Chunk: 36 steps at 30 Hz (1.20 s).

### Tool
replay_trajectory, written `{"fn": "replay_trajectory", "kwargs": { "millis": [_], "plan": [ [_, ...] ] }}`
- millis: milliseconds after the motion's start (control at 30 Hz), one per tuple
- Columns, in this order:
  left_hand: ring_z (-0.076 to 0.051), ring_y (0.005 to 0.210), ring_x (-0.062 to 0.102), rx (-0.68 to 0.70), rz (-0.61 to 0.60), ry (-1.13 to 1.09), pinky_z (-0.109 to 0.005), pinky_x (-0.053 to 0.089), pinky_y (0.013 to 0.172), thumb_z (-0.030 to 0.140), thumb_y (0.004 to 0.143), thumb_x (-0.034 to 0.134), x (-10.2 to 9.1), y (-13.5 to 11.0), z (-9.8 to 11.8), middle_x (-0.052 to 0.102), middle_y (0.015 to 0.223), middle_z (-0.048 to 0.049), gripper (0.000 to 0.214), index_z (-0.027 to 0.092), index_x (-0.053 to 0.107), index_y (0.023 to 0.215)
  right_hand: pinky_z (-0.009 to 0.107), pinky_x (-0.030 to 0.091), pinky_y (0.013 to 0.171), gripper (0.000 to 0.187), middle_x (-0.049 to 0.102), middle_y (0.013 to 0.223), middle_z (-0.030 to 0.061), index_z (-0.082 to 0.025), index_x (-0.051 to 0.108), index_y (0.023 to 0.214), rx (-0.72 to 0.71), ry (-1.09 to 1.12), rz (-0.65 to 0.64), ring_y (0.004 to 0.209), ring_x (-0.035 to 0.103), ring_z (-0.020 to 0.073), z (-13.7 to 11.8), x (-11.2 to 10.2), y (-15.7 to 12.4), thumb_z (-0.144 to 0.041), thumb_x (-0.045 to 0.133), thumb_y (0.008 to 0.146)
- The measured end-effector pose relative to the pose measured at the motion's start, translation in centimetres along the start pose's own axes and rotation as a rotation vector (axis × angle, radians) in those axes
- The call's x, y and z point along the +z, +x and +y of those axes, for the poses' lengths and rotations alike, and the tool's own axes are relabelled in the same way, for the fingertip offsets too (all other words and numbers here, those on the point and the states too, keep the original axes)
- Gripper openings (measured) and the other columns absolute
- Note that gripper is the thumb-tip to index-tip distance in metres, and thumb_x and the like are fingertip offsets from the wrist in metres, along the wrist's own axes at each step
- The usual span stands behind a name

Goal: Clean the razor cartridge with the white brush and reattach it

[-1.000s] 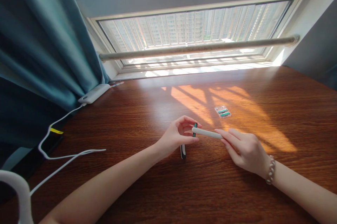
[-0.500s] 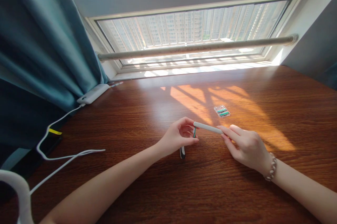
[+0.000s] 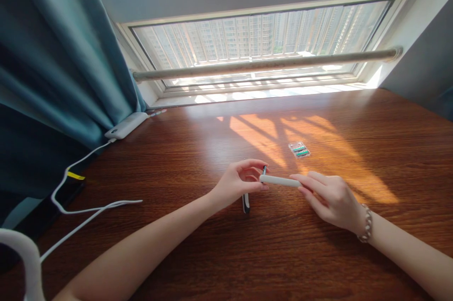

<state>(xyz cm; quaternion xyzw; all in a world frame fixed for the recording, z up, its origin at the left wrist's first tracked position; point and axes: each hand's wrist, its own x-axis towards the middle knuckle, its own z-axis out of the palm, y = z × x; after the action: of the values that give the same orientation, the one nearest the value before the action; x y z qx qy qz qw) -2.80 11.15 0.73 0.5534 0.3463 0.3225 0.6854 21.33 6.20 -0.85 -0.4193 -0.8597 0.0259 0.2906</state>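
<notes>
Left hand [image 3: 235, 183], right hand [image 3: 331, 199]: pinch grips.

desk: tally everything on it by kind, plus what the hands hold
white tube, right hand: 1
green battery, left hand: 1
battery packet: 1
black-and-white cap: 1
white power bank: 1
white cable: 1
black item with yellow tag: 1
total: 7

A wooden table [image 3: 283, 258] runs up to a window [image 3: 247, 32] with a rail [image 3: 265, 63] across it. Sun falls on the table's far right part, where a small clear pack [image 3: 299, 150] lies. A teal curtain [image 3: 53, 55] hangs at the left. Beside its hem lies a white power bank [image 3: 126, 125], and a white cable [image 3: 88, 209] trails from it over the table's left edge.
</notes>
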Motion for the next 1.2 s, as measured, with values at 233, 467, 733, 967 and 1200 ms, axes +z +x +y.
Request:
{"fn": "replay_trajectory", "kwargs": {
  "millis": [233,467,733,967,1200],
  "plan": [
    [-0.012,0.069,0.056,0.105,0.01,0.002,-0.027,0.045,0.066,0.015,0.057,0.076,-0.12,0.0,0.03,0.065,0.088,-0.0049,0.04,0.017,0.064,0.095,0.026,0.044,0.061,0.025,0.062,0.085,0.006,-0.016,0.055,0.109,0.11,-0.02,0.079,0.068,0.059,0.0143,0.19,0.22,-0.06,-0.019,0.044,0.087],
    [-0.013,0.074,0.057,0.111,0.018,0.003,-0.027,0.045,0.069,0.014,0.058,0.075,-0.12,-0.07,0.13,0.065,0.089,-0.0042,0.041,0.018,0.064,0.097,0.025,0.043,0.056,0.028,0.061,0.076,0.0043,-0.016,0.054,0.113,0.039,0.046,0.005,0.062,0.057,0.0138,0.09,0.27,-0.1,-0.021,0.041,0.088],
    [-0.013,0.071,0.056,0.151,0.015,0.007,-0.027,0.045,0.069,0.019,0.064,0.072,-0.22,-0.24,0.0,0.065,0.087,-0.0046,0.035,0.018,0.065,0.098,0.026,0.045,0.063,0.028,0.062,0.085,0.0052,-0.016,0.053,0.114,0.061,0.115,0.043,0.071,0.059,0.014,0.35,0.45,-0.16,-0.018,0.044,0.088],
    [-0.014,0.075,0.056,0.151,0.039,0.016,-0.027,0.045,0.07,0.018,0.063,0.073,-0.01,-0.39,0.29,0.063,0.088,-0.005,0.038,0.019,0.065,0.1,0.025,0.044,0.06,0.028,0.06,0.079,0.0044,-0.016,0.053,0.113,0.05,0.138,0.016,0.067,0.057,0.0137,0.1,0.36,-0.11,-0.017,0.043,0.088],
    [-0.013,0.073,0.055,0.173,0.045,-0.009,-0.026,0.043,0.066,0.013,0.061,0.073,0.26,-0.35,0.25,0.062,0.088,-0.0047,0.045,0.019,0.06,0.104,0.025,0.044,0.063,0.028,0.062,0.086,0.005,-0.016,0.053,0.114,0.067,0.123,0.08,0.073,0.058,0.0138,0.15,0.35,-0.09,-0.016,0.045,0.087]
  ]
}}
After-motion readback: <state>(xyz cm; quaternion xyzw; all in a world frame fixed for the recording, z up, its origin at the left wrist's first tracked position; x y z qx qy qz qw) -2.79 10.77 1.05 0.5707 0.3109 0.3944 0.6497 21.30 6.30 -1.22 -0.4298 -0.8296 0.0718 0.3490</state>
